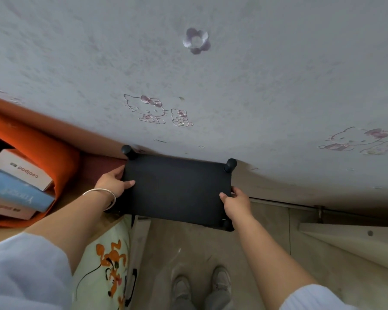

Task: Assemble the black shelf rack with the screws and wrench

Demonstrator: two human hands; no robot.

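Note:
The black shelf rack (177,189) is a flat rectangular panel with short round-capped legs at its corners; two legs (230,164) stick up at the far side. It is held at the near edge of a grey bedspread. My left hand (112,182) grips the rack's left edge, thumb on top. My right hand (235,202) grips the right edge near the front corner. No screws or wrench are in view.
The grey bedspread (188,86) with stitched cartoon cats fills the upper view. An orange cloth (43,148) and stacked boxes (20,173) lie at the left. A cartoon-print bag (108,265) stands below the left arm. My shoes (199,285) are on the tiled floor.

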